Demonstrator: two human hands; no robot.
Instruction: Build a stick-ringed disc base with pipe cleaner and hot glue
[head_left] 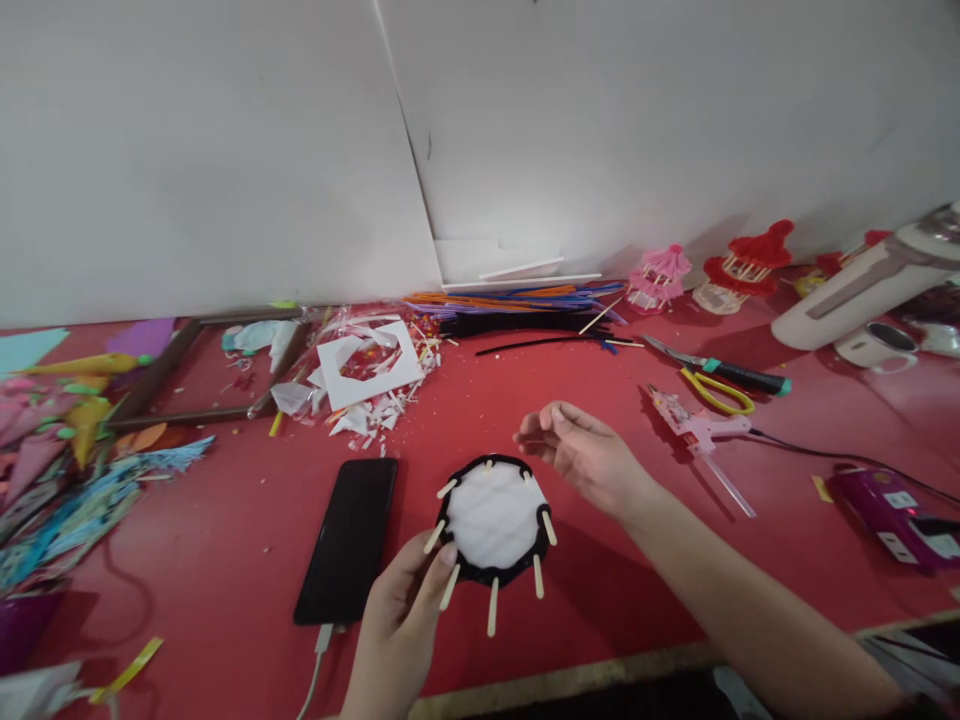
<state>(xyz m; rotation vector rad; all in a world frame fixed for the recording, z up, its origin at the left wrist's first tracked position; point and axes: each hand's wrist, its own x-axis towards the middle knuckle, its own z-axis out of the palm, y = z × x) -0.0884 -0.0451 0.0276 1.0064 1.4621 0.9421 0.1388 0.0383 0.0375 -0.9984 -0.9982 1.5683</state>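
My left hand (411, 600) is closed on the lower left rim of a round white craft base (495, 515), thumb on top. Black fuzzy trim runs around the base's edge, and several short wooden sticks (493, 605) stand up from it. Just right of the base and above the red tabletop, my right hand (581, 455) has loosely bent fingers, apart from the base. Nothing shows between those fingers. A black phone (349, 540) with a white cable lies left of my left hand.
At right lie a glue gun (697, 425), scissors (716, 385), pliers (720, 368) and a purple power box (892, 515). Behind are pipe cleaners (517, 300), paper scraps (367, 365), two small pavilion models (656, 278), a mug (874, 345) and a flask (862, 285). A wooden frame (161, 370) is at left.
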